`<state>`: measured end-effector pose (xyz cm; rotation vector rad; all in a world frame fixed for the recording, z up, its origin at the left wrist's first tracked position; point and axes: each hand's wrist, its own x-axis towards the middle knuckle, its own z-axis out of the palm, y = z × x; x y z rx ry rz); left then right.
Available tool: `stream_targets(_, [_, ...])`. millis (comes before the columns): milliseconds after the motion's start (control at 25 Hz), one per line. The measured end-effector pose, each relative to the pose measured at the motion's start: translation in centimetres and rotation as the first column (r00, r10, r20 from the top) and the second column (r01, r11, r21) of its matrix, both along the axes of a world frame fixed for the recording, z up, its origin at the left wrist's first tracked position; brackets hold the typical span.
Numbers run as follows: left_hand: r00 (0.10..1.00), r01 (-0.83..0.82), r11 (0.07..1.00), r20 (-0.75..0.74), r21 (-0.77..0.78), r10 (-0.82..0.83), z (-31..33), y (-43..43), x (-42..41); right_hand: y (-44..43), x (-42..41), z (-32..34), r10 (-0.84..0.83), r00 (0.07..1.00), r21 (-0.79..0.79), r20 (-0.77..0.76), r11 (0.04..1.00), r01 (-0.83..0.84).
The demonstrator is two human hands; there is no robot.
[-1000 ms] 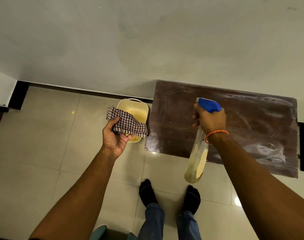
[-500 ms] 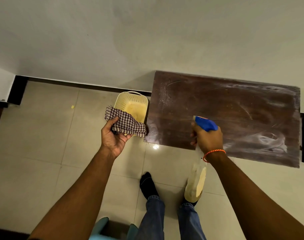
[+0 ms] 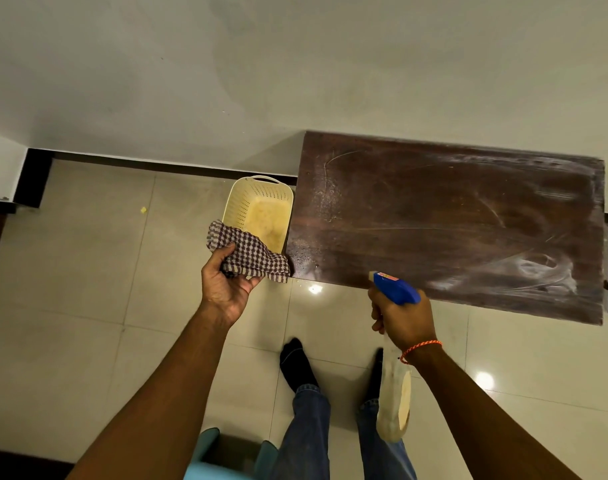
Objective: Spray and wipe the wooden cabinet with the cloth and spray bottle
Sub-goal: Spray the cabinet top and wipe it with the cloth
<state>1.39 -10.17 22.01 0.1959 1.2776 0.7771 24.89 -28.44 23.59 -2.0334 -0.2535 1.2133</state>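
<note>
— Left hand, off the left front corner of the wooden cabinet: what does it hold?

— A bunched brown-and-white checked cloth. The palm faces up, with fingers and thumb curled round the fabric. The cloth's loose end hangs close to that corner. Whether it touches the wood cannot be told.

— And beyond the cloth?

— A cream perforated basket stands on the tiled floor, close against the cabinet's left side and near the wall.

— Who is pictured?

— Only arms, blue jeans and black socks show. The person stands on the tiles in front of the cabinet's left half.

— The cabinet itself?

— It is seen from above, its dark top backed against the wall. Fine droplets speckle the left edge, and pale smears and streaks cross the right half.

— And the spray bottle?

— The spray bottle is at the cabinet's front edge. Its blue trigger head overlaps the wood, and the white nozzle tip points toward the top's left part. The clear body, holding pale liquid, hangs down in front of the cabinet.

— Held how?

— The right hand is wrapped tight round the bottle's neck just below the trigger head, knuckles up. An orange thread bracelet circles the wrist.
</note>
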Motion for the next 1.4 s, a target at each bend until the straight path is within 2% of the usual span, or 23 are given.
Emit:
stream_targets(200, [0.990,-0.018,0.999,-0.135,0.051,0.025,-0.1,-1.4,1.1,-1.3,0.2,-0.4,0.024,1.000,0.030,0.000,0.999,-0.024])
stream_targets(280, [0.966,0.018,0.985,-0.255,0.171,0.026,0.3,-2.3,2.0,-1.9,0.4,-0.3,0.038,0.999,0.067,-0.011,0.997,-0.037])
stream_targets(320, [0.932,0.087,0.965,-0.363,0.249,0.010,0.8,-2.9,2.7,-2.2,0.5,-0.2,0.051,0.999,0.089,-0.011,0.995,-0.050])
stream_targets(400, [0.800,0.340,0.858,-0.597,0.385,-0.049,1.6,-4.1,4.7,-2.6,0.7,0.2,0.068,0.998,0.119,-0.008,0.991,-0.067])
stream_targets(520, [0.575,0.682,0.600,-0.813,0.417,-0.088,0.4,-5.4,8.3,-2.8,1.5,0.5,0.052,0.999,0.144,-0.009,0.988,-0.051])
stream_targets(560, [0.464,0.798,0.489,-0.877,0.353,-0.124,-0.6,-5.9,9.1,-2.8,1.9,0.6,0.046,0.999,0.156,-0.009,0.987,-0.044])
stream_targets(640, [0.180,0.947,0.295,-0.970,0.126,-0.164,-3.0,-7.4,9.8,-3.0,2.5,0.8,0.041,0.999,0.173,-0.004,0.984,-0.040])
stream_targets(680, [0.080,0.970,0.239,-0.981,0.037,-0.174,-3.8,-8.4,10.0,-3.2,2.8,0.8,0.041,0.999,0.178,0.002,0.983,-0.041])
stream_targets(720, [0.024,0.976,0.217,-0.983,-0.016,-0.184,-4.3,-9.4,10.1,-3.5,3.0,0.7,0.043,0.999,0.180,0.009,0.983,-0.044])
stream_targets(760, [0.005,0.974,0.225,-0.985,-0.034,-0.171,-4.5,-10.2,10.3,-3.8,3.2,0.6,0.048,0.999,0.181,0.016,0.982,-0.050])
stream_targets(840, [-0.021,0.953,0.299,-0.993,-0.055,-0.114,-4.7,-10.5,10.9,-4.3,3.5,0.2,0.058,0.998,0.185,0.029,0.981,-0.062])
stream_targets(960, [-0.100,0.887,0.429,-0.979,-0.169,-0.177,-5.5,-9.6,12.7,-4.8,3.7,-0.1,0.059,0.998,0.204,0.034,0.977,-0.065])
stream_targets(1040, [-0.157,0.849,0.473,-0.968,-0.233,-0.196,-6.2,-9.5,13.6,-5.1,3.7,-0.2,0.064,0.997,0.217,0.049,0.973,-0.074])
stream_targets(1240, [-0.271,0.829,0.462,-0.949,-0.315,-0.161,-7.2,-8.4,15.0,-4.8,3.9,0.5,0.004,1.000,0.255,0.009,0.967,-0.007])
stream_targets(1400, [-0.284,0.801,0.482,-0.934,-0.356,-0.217,-7.3,-2.5,18.6,-3.5,5.2,0.8,-0.044,0.996,0.291,-0.076,0.955,0.064])
